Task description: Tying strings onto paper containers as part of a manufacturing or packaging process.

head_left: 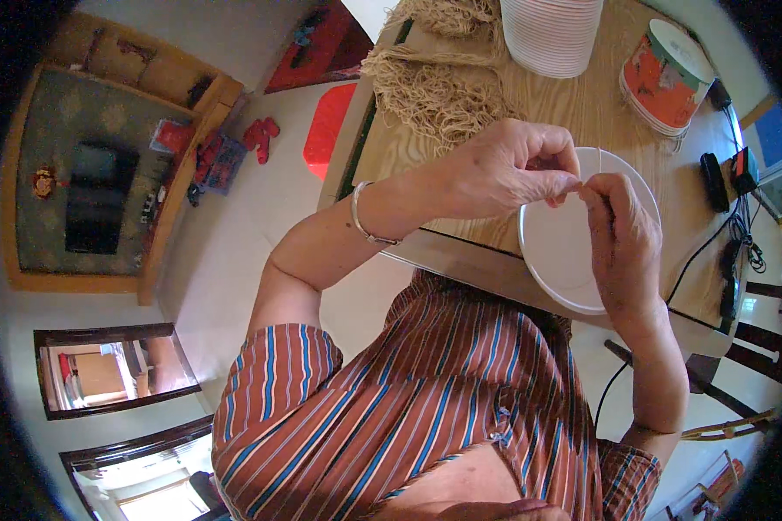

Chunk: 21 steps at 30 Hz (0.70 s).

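Observation:
My left hand (514, 169) and my right hand (621, 239) meet fingertip to fingertip, both closed in a pinch. A thin pale string (599, 158) shows just above the right fingers, and the pinched fingertips seem to hold it; its ends are hard to make out. Beneath the hands is a round white lid (558, 252) with a raised rim, near the table's front edge. The right hand covers part of its right side. Beyond my left hand lies a loose heap of tan strings (439, 100).
On the wooden table (617, 108) stand a tall stack of white lids (552, 35) and an orange-and-green paper tub (665, 78). Black cables (740, 221) and a black adapter (744, 171) lie at the right. A red stool (328, 130) is beyond the left edge.

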Each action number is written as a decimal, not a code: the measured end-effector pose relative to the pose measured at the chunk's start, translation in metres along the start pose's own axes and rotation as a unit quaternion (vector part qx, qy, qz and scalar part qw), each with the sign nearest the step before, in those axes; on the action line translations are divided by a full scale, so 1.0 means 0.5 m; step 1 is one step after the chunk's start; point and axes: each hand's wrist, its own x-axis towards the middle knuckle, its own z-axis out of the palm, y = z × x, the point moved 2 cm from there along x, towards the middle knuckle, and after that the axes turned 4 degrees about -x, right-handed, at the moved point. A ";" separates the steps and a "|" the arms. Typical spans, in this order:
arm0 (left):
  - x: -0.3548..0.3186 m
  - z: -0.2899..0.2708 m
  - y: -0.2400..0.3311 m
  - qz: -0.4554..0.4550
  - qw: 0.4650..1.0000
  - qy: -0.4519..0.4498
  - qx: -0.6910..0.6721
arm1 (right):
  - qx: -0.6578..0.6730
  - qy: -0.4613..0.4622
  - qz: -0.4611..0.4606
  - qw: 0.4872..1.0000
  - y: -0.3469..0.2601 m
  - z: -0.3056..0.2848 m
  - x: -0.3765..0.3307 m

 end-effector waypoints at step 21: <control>-0.020 0.002 -0.002 0.120 0.951 0.059 0.279 | 0.157 -0.078 0.154 0.972 0.011 0.009 -0.001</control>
